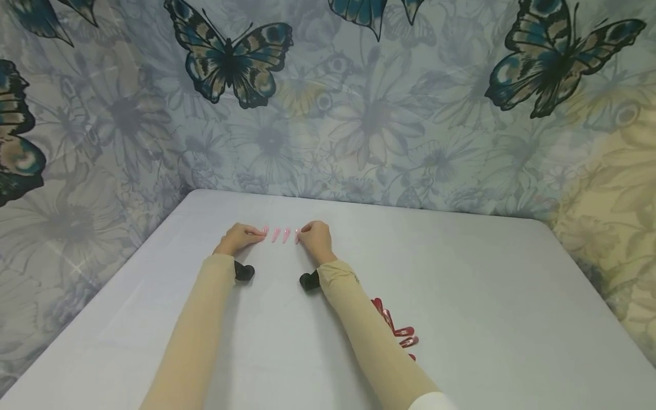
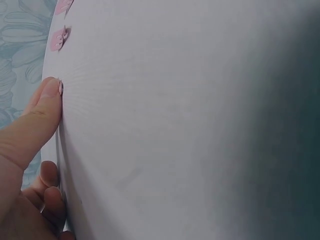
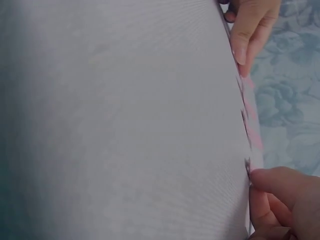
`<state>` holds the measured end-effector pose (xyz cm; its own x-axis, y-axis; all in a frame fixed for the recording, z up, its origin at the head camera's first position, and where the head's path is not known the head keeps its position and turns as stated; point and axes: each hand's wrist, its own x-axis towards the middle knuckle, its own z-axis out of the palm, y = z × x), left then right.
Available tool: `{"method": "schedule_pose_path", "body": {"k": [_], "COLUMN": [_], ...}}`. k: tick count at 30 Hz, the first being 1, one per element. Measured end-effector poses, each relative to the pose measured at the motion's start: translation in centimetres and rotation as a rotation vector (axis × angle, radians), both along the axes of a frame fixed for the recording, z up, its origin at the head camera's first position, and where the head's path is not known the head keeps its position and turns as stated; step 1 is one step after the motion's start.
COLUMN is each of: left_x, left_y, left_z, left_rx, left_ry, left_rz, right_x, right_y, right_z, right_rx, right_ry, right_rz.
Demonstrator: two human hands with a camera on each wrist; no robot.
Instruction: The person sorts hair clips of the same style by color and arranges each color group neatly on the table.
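Note:
Several pink snap hair clips (image 1: 286, 235) lie in a short row toward the far side of the white table. At the left end of the row, my left hand (image 1: 238, 238) pinches a pink hair clip (image 1: 265, 230) between thumb and index finger. In the left wrist view that clip is mostly hidden behind the thumb (image 2: 47, 100). My right hand (image 1: 316, 239) has thumb and forefinger on the clip at the right end (image 1: 296, 236), pinching it. The right wrist view shows both hands along the row, with the clips seen nearly edge-on.
Several dark red snap hair clips (image 1: 405, 331) lie beside my right forearm, which partly covers them. The white table (image 1: 487, 285) stretches to both sides. A wall cloth with butterflies and flowers (image 1: 369, 114) stands behind its far edge.

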<state>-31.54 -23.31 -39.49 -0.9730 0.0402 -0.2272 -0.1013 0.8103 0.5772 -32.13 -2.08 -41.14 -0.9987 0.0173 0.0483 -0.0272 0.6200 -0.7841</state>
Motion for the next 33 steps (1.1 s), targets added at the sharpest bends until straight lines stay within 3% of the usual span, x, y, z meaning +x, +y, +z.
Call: {"method": "schedule_pose_path", "body": {"k": [7, 15, 21, 25, 26, 28, 33], "left_x": [0.1, 0.3, -0.7, -0.4, 0.2, 0.5, 0.8], "left_y": [0.2, 0.1, -1.0, -0.8, -0.4, -0.2, 0.0], "left_z": [0.2, 0.4, -0.9, -0.6, 0.1, 0.4, 0.6], "left_rx": [0.008, 0.028, 0.039, 0.044, 0.041, 0.035, 0.017], "left_ry": [-0.015, -0.027, -0.003, 0.008, -0.014, -0.002, 0.005], "left_rz": [0.003, -0.009, -0.036, -0.038, -0.028, -0.033, -0.041], "right_x": [-0.1, 0.4, 0.8, 1.5, 1.7, 2.2, 3.5], "right_y": [0.2, 0.2, 0.4, 0.9, 1.0, 1.3, 2.2], "right_z": [0.0, 0.3, 0.8, 1.8, 2.1, 2.9, 4.6], "right_rx": [0.006, -0.083, -0.117, -0.143, -0.144, -0.143, -0.171], "right_ry": [0.005, -0.032, -0.065, -0.117, -0.129, -0.141, -0.172], "right_rz": [-0.01, -0.015, -0.001, 0.05, 0.067, 0.106, 0.211]}}
